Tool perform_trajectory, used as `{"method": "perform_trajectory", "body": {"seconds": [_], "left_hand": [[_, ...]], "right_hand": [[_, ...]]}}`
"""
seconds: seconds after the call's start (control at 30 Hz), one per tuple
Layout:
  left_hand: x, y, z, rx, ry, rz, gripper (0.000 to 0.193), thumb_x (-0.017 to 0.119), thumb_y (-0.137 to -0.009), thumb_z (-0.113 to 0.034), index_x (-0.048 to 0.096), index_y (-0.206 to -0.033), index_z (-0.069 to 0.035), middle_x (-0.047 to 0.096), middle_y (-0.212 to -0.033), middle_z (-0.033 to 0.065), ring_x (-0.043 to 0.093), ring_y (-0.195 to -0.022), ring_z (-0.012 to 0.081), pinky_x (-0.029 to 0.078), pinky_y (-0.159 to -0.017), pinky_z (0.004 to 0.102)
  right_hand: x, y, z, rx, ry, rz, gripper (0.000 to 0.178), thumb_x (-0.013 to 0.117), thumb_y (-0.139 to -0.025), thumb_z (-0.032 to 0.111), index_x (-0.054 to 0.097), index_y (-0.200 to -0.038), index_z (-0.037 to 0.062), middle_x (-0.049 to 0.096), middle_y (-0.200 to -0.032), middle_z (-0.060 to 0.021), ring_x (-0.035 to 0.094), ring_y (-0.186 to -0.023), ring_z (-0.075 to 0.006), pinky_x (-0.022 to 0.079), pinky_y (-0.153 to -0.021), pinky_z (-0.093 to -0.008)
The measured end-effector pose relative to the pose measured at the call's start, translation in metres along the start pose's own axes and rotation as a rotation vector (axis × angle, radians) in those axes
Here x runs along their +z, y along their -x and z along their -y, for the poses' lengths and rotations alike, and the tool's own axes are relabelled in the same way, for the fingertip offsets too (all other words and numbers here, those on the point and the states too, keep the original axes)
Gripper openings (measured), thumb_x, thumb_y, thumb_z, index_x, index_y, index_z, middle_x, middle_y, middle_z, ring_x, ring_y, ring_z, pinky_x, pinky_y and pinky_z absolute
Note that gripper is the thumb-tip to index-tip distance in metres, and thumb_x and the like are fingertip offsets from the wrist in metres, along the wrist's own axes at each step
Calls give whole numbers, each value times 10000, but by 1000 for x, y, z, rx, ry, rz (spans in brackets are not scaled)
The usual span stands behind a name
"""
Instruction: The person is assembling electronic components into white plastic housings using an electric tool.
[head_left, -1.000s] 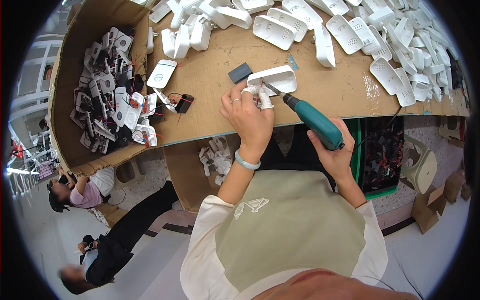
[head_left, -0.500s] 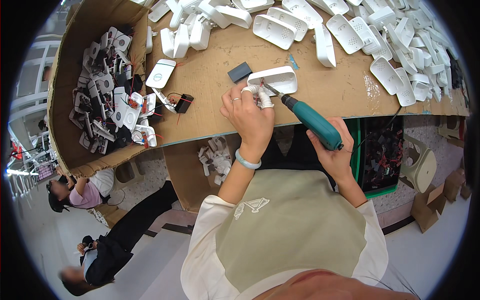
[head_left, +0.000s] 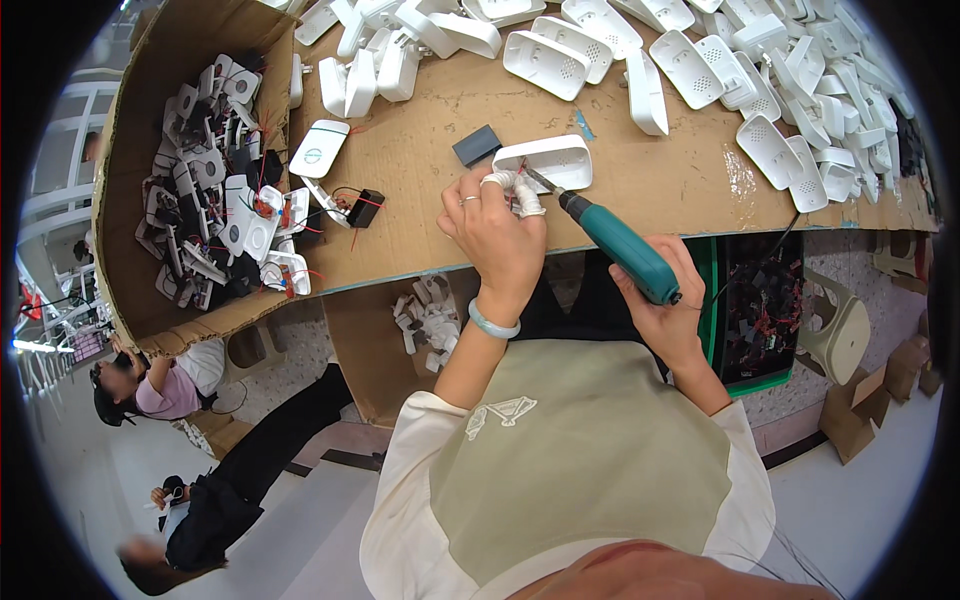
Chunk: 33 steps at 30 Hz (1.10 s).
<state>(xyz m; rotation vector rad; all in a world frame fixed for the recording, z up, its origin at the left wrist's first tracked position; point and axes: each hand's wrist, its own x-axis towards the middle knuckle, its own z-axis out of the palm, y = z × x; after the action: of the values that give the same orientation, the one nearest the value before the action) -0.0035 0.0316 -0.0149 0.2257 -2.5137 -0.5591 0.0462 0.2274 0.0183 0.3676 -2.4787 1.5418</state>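
My right hand (head_left: 665, 305) is wrapped round the rear of a green electric screwdriver (head_left: 628, 250). Its bit points up and left, into a white plastic housing (head_left: 560, 158) lying open side up at the table's near edge. My left hand (head_left: 498, 235) is closed at the housing's near left side. White wrapping (head_left: 528, 196) covers some of its fingertips. Something small with a bit of red shows by those fingertips and the bit, too small to name. A dark grey block (head_left: 477, 146) lies just left of the housing.
A cardboard box (head_left: 130, 200) at left holds several white and black parts with wires. White housings (head_left: 690, 70) are heaped along the far side and right. A black battery holder (head_left: 366, 208) lies left of my hands. Below the table stands a green-edged crate (head_left: 765, 380). Two people are at lower left.
Nearly nothing has changed. The whole view has shifted very slightly, while both hands, the screwdriver and the housing keep their places relative to each other.
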Motion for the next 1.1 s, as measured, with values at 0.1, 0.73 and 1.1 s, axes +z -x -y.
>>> {"method": "perform_trajectory", "body": {"seconds": [0.1,0.73,1.1], "left_hand": [[-3,-1,-3,-32,-27,7,106,747,-824,-100,692,-884,-32,680,-1082,97,569,-1069,312,391,-908,451],[-2,-1,-3,-12,-35,2,133,738,-794,-97,680,-893,-30,664,-1084,87,555,-1060,308,357,-866,453],[-4,0,-5,-26,-56,13,140,769,-816,-128,716,-913,-42,692,-1115,82,568,-1086,303,378,-894,449]], "right_hand": [[-1,0,0,-3,-9,0,248,807,-817,0,672,-1025,-12,644,-985,-130,649,-838,-265,526,-735,-322],[-13,15,1,121,-116,-90,238,846,-823,64,684,-972,-26,671,-976,-129,645,-829,-225,512,-718,-307],[-14,19,2,128,-147,-108,227,845,-835,74,685,-964,-22,656,-955,-108,617,-793,-189,495,-699,-288]]}}
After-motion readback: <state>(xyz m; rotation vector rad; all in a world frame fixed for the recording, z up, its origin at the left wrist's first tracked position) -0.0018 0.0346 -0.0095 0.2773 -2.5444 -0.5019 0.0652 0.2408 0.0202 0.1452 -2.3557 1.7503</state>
